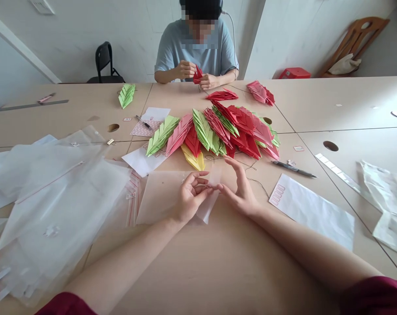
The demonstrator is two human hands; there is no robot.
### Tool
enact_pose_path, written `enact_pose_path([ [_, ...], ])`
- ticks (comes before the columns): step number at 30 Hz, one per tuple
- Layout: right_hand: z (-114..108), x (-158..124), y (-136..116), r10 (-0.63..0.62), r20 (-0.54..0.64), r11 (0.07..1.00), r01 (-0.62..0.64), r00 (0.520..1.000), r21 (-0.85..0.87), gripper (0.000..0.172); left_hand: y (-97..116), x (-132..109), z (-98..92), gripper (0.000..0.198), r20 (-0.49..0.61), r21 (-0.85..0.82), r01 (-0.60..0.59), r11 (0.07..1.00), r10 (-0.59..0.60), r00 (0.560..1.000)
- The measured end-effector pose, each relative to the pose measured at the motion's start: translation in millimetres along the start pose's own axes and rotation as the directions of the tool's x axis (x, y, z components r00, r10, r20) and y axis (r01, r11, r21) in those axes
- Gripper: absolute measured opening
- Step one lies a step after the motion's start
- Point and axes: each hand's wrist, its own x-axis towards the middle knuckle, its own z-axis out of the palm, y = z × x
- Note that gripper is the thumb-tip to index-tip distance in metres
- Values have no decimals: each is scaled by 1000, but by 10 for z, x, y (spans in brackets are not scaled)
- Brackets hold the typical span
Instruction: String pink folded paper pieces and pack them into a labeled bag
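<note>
Both of my hands meet over a translucent plastic bag (pixel 165 192) lying in front of me. The fingers of my left hand (pixel 192 194) are bent and pinched on a small clear piece (pixel 214 176). My right hand (pixel 241 188) touches its lower edge with the thumb, while its index finger stands up, apart from the thumb. Just beyond my fingers lies a pile of folded paper pieces in red (pixel 246 120), green (pixel 205 130), pink (pixel 179 133) and yellow (pixel 193 158), with dark string around them.
Large plastic bags (pixel 64 192) cover the left side. A label sheet (pixel 311 210), a pen (pixel 293 169) and a crumpled white bag (pixel 387 201) lie at right. Across the table a person (pixel 198 48) holds a red folded piece (pixel 197 75). A green piece (pixel 127 95) lies far left.
</note>
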Motion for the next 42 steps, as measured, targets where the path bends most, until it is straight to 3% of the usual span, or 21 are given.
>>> enact_pose_path([
  [4, 23, 43, 132, 188, 132, 926, -221, 973, 306, 55, -52, 44, -23, 40, -1, 9, 54, 998, -54, 999],
  [8, 53, 88, 246, 233, 3, 905, -218, 972, 365, 44, -80, 59, -65, 22, 61, 142, 74, 987, -83, 995],
  [11, 53, 94, 239, 182, -100, 960, -155, 978, 232, 37, -77, 54, -88, 20, 113, 237, 72, 969, -101, 988],
  [14, 33, 58, 163, -6, -190, 997, -9, 982, -78, 30, -81, 57, -93, 20, 80, 261, 57, 964, -80, 994],
  [17, 19, 3, 71, -238, -54, 926, 209, 970, -315, 20, -90, 62, -80, 20, 40, 233, 38, 972, -49, 998],
  [19, 19, -22, 25, -296, 67, 877, 299, 953, -376, 17, -91, 57, -69, 19, 37, 192, 33, 981, -41, 998],
  [21, 22, -30, -2, -302, 118, 846, 323, 946, -425, 17, -87, 46, -60, 18, 44, 163, 28, 986, -36, 998],
  [28, 12, -26, 1, -346, 111, 783, 352, 932, -512, 17, -101, 12, -57, 19, 44, 231, 9, 973, -20, 999],
  [36, -22, -47, 49, -286, 193, 812, 344, 939, -471, 19, -151, -25, -37, 21, -10, 405, -48, 913, 57, 998],
  [42, -17, -46, 69, -288, 200, 825, 349, 936, -445, 17, -129, -33, -18, 19, 33, 423, -67, 904, 59, 998],
])
